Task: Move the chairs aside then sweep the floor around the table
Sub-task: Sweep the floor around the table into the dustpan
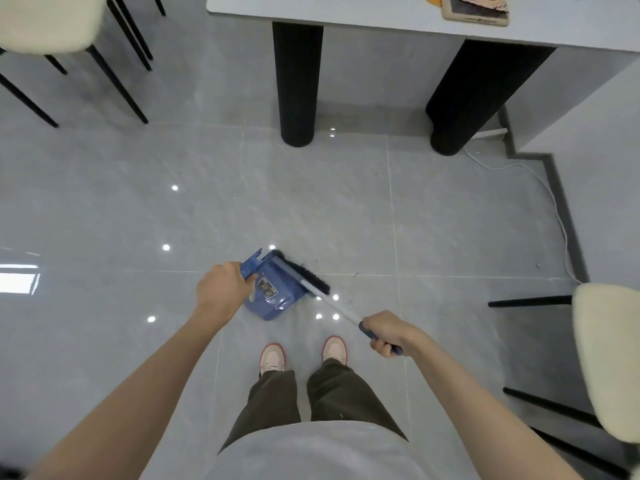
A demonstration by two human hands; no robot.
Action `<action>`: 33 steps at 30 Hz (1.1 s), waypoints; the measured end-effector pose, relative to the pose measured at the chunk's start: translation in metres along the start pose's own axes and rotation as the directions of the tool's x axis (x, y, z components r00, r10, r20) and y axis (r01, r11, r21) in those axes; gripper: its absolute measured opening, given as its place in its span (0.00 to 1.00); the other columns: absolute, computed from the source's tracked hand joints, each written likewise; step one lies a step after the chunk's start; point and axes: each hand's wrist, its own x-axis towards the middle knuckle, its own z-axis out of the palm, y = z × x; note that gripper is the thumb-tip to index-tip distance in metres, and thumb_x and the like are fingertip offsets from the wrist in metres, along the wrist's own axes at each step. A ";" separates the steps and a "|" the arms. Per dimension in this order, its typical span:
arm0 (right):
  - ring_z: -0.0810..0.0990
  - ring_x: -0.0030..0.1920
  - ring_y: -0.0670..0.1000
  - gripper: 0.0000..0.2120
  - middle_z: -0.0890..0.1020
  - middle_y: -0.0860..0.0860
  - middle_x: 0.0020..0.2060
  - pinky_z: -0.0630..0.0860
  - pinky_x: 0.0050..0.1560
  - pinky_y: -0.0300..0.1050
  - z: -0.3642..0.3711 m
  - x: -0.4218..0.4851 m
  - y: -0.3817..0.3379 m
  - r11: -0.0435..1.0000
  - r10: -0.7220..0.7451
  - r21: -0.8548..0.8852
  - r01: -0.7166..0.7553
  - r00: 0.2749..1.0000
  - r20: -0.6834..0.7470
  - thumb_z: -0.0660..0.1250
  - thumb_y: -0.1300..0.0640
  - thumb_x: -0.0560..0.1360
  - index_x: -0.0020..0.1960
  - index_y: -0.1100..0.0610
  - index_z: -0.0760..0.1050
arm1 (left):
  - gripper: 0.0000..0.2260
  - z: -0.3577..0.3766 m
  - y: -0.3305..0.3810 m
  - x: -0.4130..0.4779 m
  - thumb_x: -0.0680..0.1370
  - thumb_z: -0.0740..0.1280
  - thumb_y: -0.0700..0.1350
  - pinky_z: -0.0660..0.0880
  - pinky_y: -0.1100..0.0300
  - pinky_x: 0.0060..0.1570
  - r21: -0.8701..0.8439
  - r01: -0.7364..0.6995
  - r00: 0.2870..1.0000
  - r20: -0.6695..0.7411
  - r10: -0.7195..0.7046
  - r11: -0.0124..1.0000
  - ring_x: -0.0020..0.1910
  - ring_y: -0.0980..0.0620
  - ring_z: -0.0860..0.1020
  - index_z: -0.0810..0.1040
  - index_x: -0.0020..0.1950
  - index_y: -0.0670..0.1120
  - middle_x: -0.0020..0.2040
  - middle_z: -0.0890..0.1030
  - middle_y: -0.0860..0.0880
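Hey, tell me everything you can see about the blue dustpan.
The dustpan is blue, glossy plastic by its look, with a dark label on its face. It sits tilted on the grey floor, just ahead of the shoes. The left hand grips its upper left end; the broom's black bristles lie along its right edge.

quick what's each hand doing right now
Left hand: holding the blue dustpan by its handle.
Right hand: gripping the broom by its blue handle end.
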 end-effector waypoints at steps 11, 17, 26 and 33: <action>0.54 0.17 0.45 0.13 0.59 0.51 0.26 0.52 0.18 0.30 -0.026 -0.034 -0.049 0.984 -0.133 0.109 0.140 0.989 -0.069 0.52 0.67 0.72 0.31 0.55 0.57 | 0.14 -0.002 -0.004 0.000 0.78 0.62 0.54 0.63 0.61 0.30 -0.083 0.055 0.995 -0.078 -0.062 0.995 0.33 0.47 0.71 0.80 0.49 0.45 0.37 0.79 0.45; 0.55 0.14 0.46 0.14 0.61 0.52 0.25 0.51 0.19 0.29 -0.051 -0.027 -0.094 0.934 -0.358 -0.034 0.357 0.922 -0.145 0.51 0.65 0.75 0.32 0.55 0.58 | 0.15 -0.013 0.010 0.002 0.78 0.64 0.52 0.68 0.59 0.35 -0.185 0.132 0.978 -0.138 -0.159 0.974 0.40 0.40 0.79 0.79 0.44 0.40 0.41 0.82 0.39; 0.63 0.19 0.49 0.13 0.67 0.53 0.25 0.58 0.20 0.34 -0.055 0.023 -0.212 0.847 -0.494 -0.346 0.403 0.836 -0.237 0.51 0.60 0.80 0.38 0.56 0.67 | 0.13 -0.046 0.004 0.068 0.78 0.65 0.51 0.68 0.61 0.33 -0.270 0.123 0.970 -0.171 -0.173 0.955 0.32 0.47 0.74 0.77 0.41 0.43 0.34 0.78 0.46; 0.68 0.23 0.51 0.10 0.71 0.55 0.29 0.61 0.20 0.35 -0.033 0.062 -0.323 0.864 -0.436 -0.401 0.303 0.850 -0.295 0.51 0.62 0.79 0.48 0.59 0.70 | 0.17 -0.090 -0.012 0.148 0.78 0.66 0.50 0.67 0.60 0.33 -0.275 0.145 0.977 -0.113 -0.182 0.950 0.32 0.46 0.74 0.68 0.30 0.47 0.30 0.74 0.48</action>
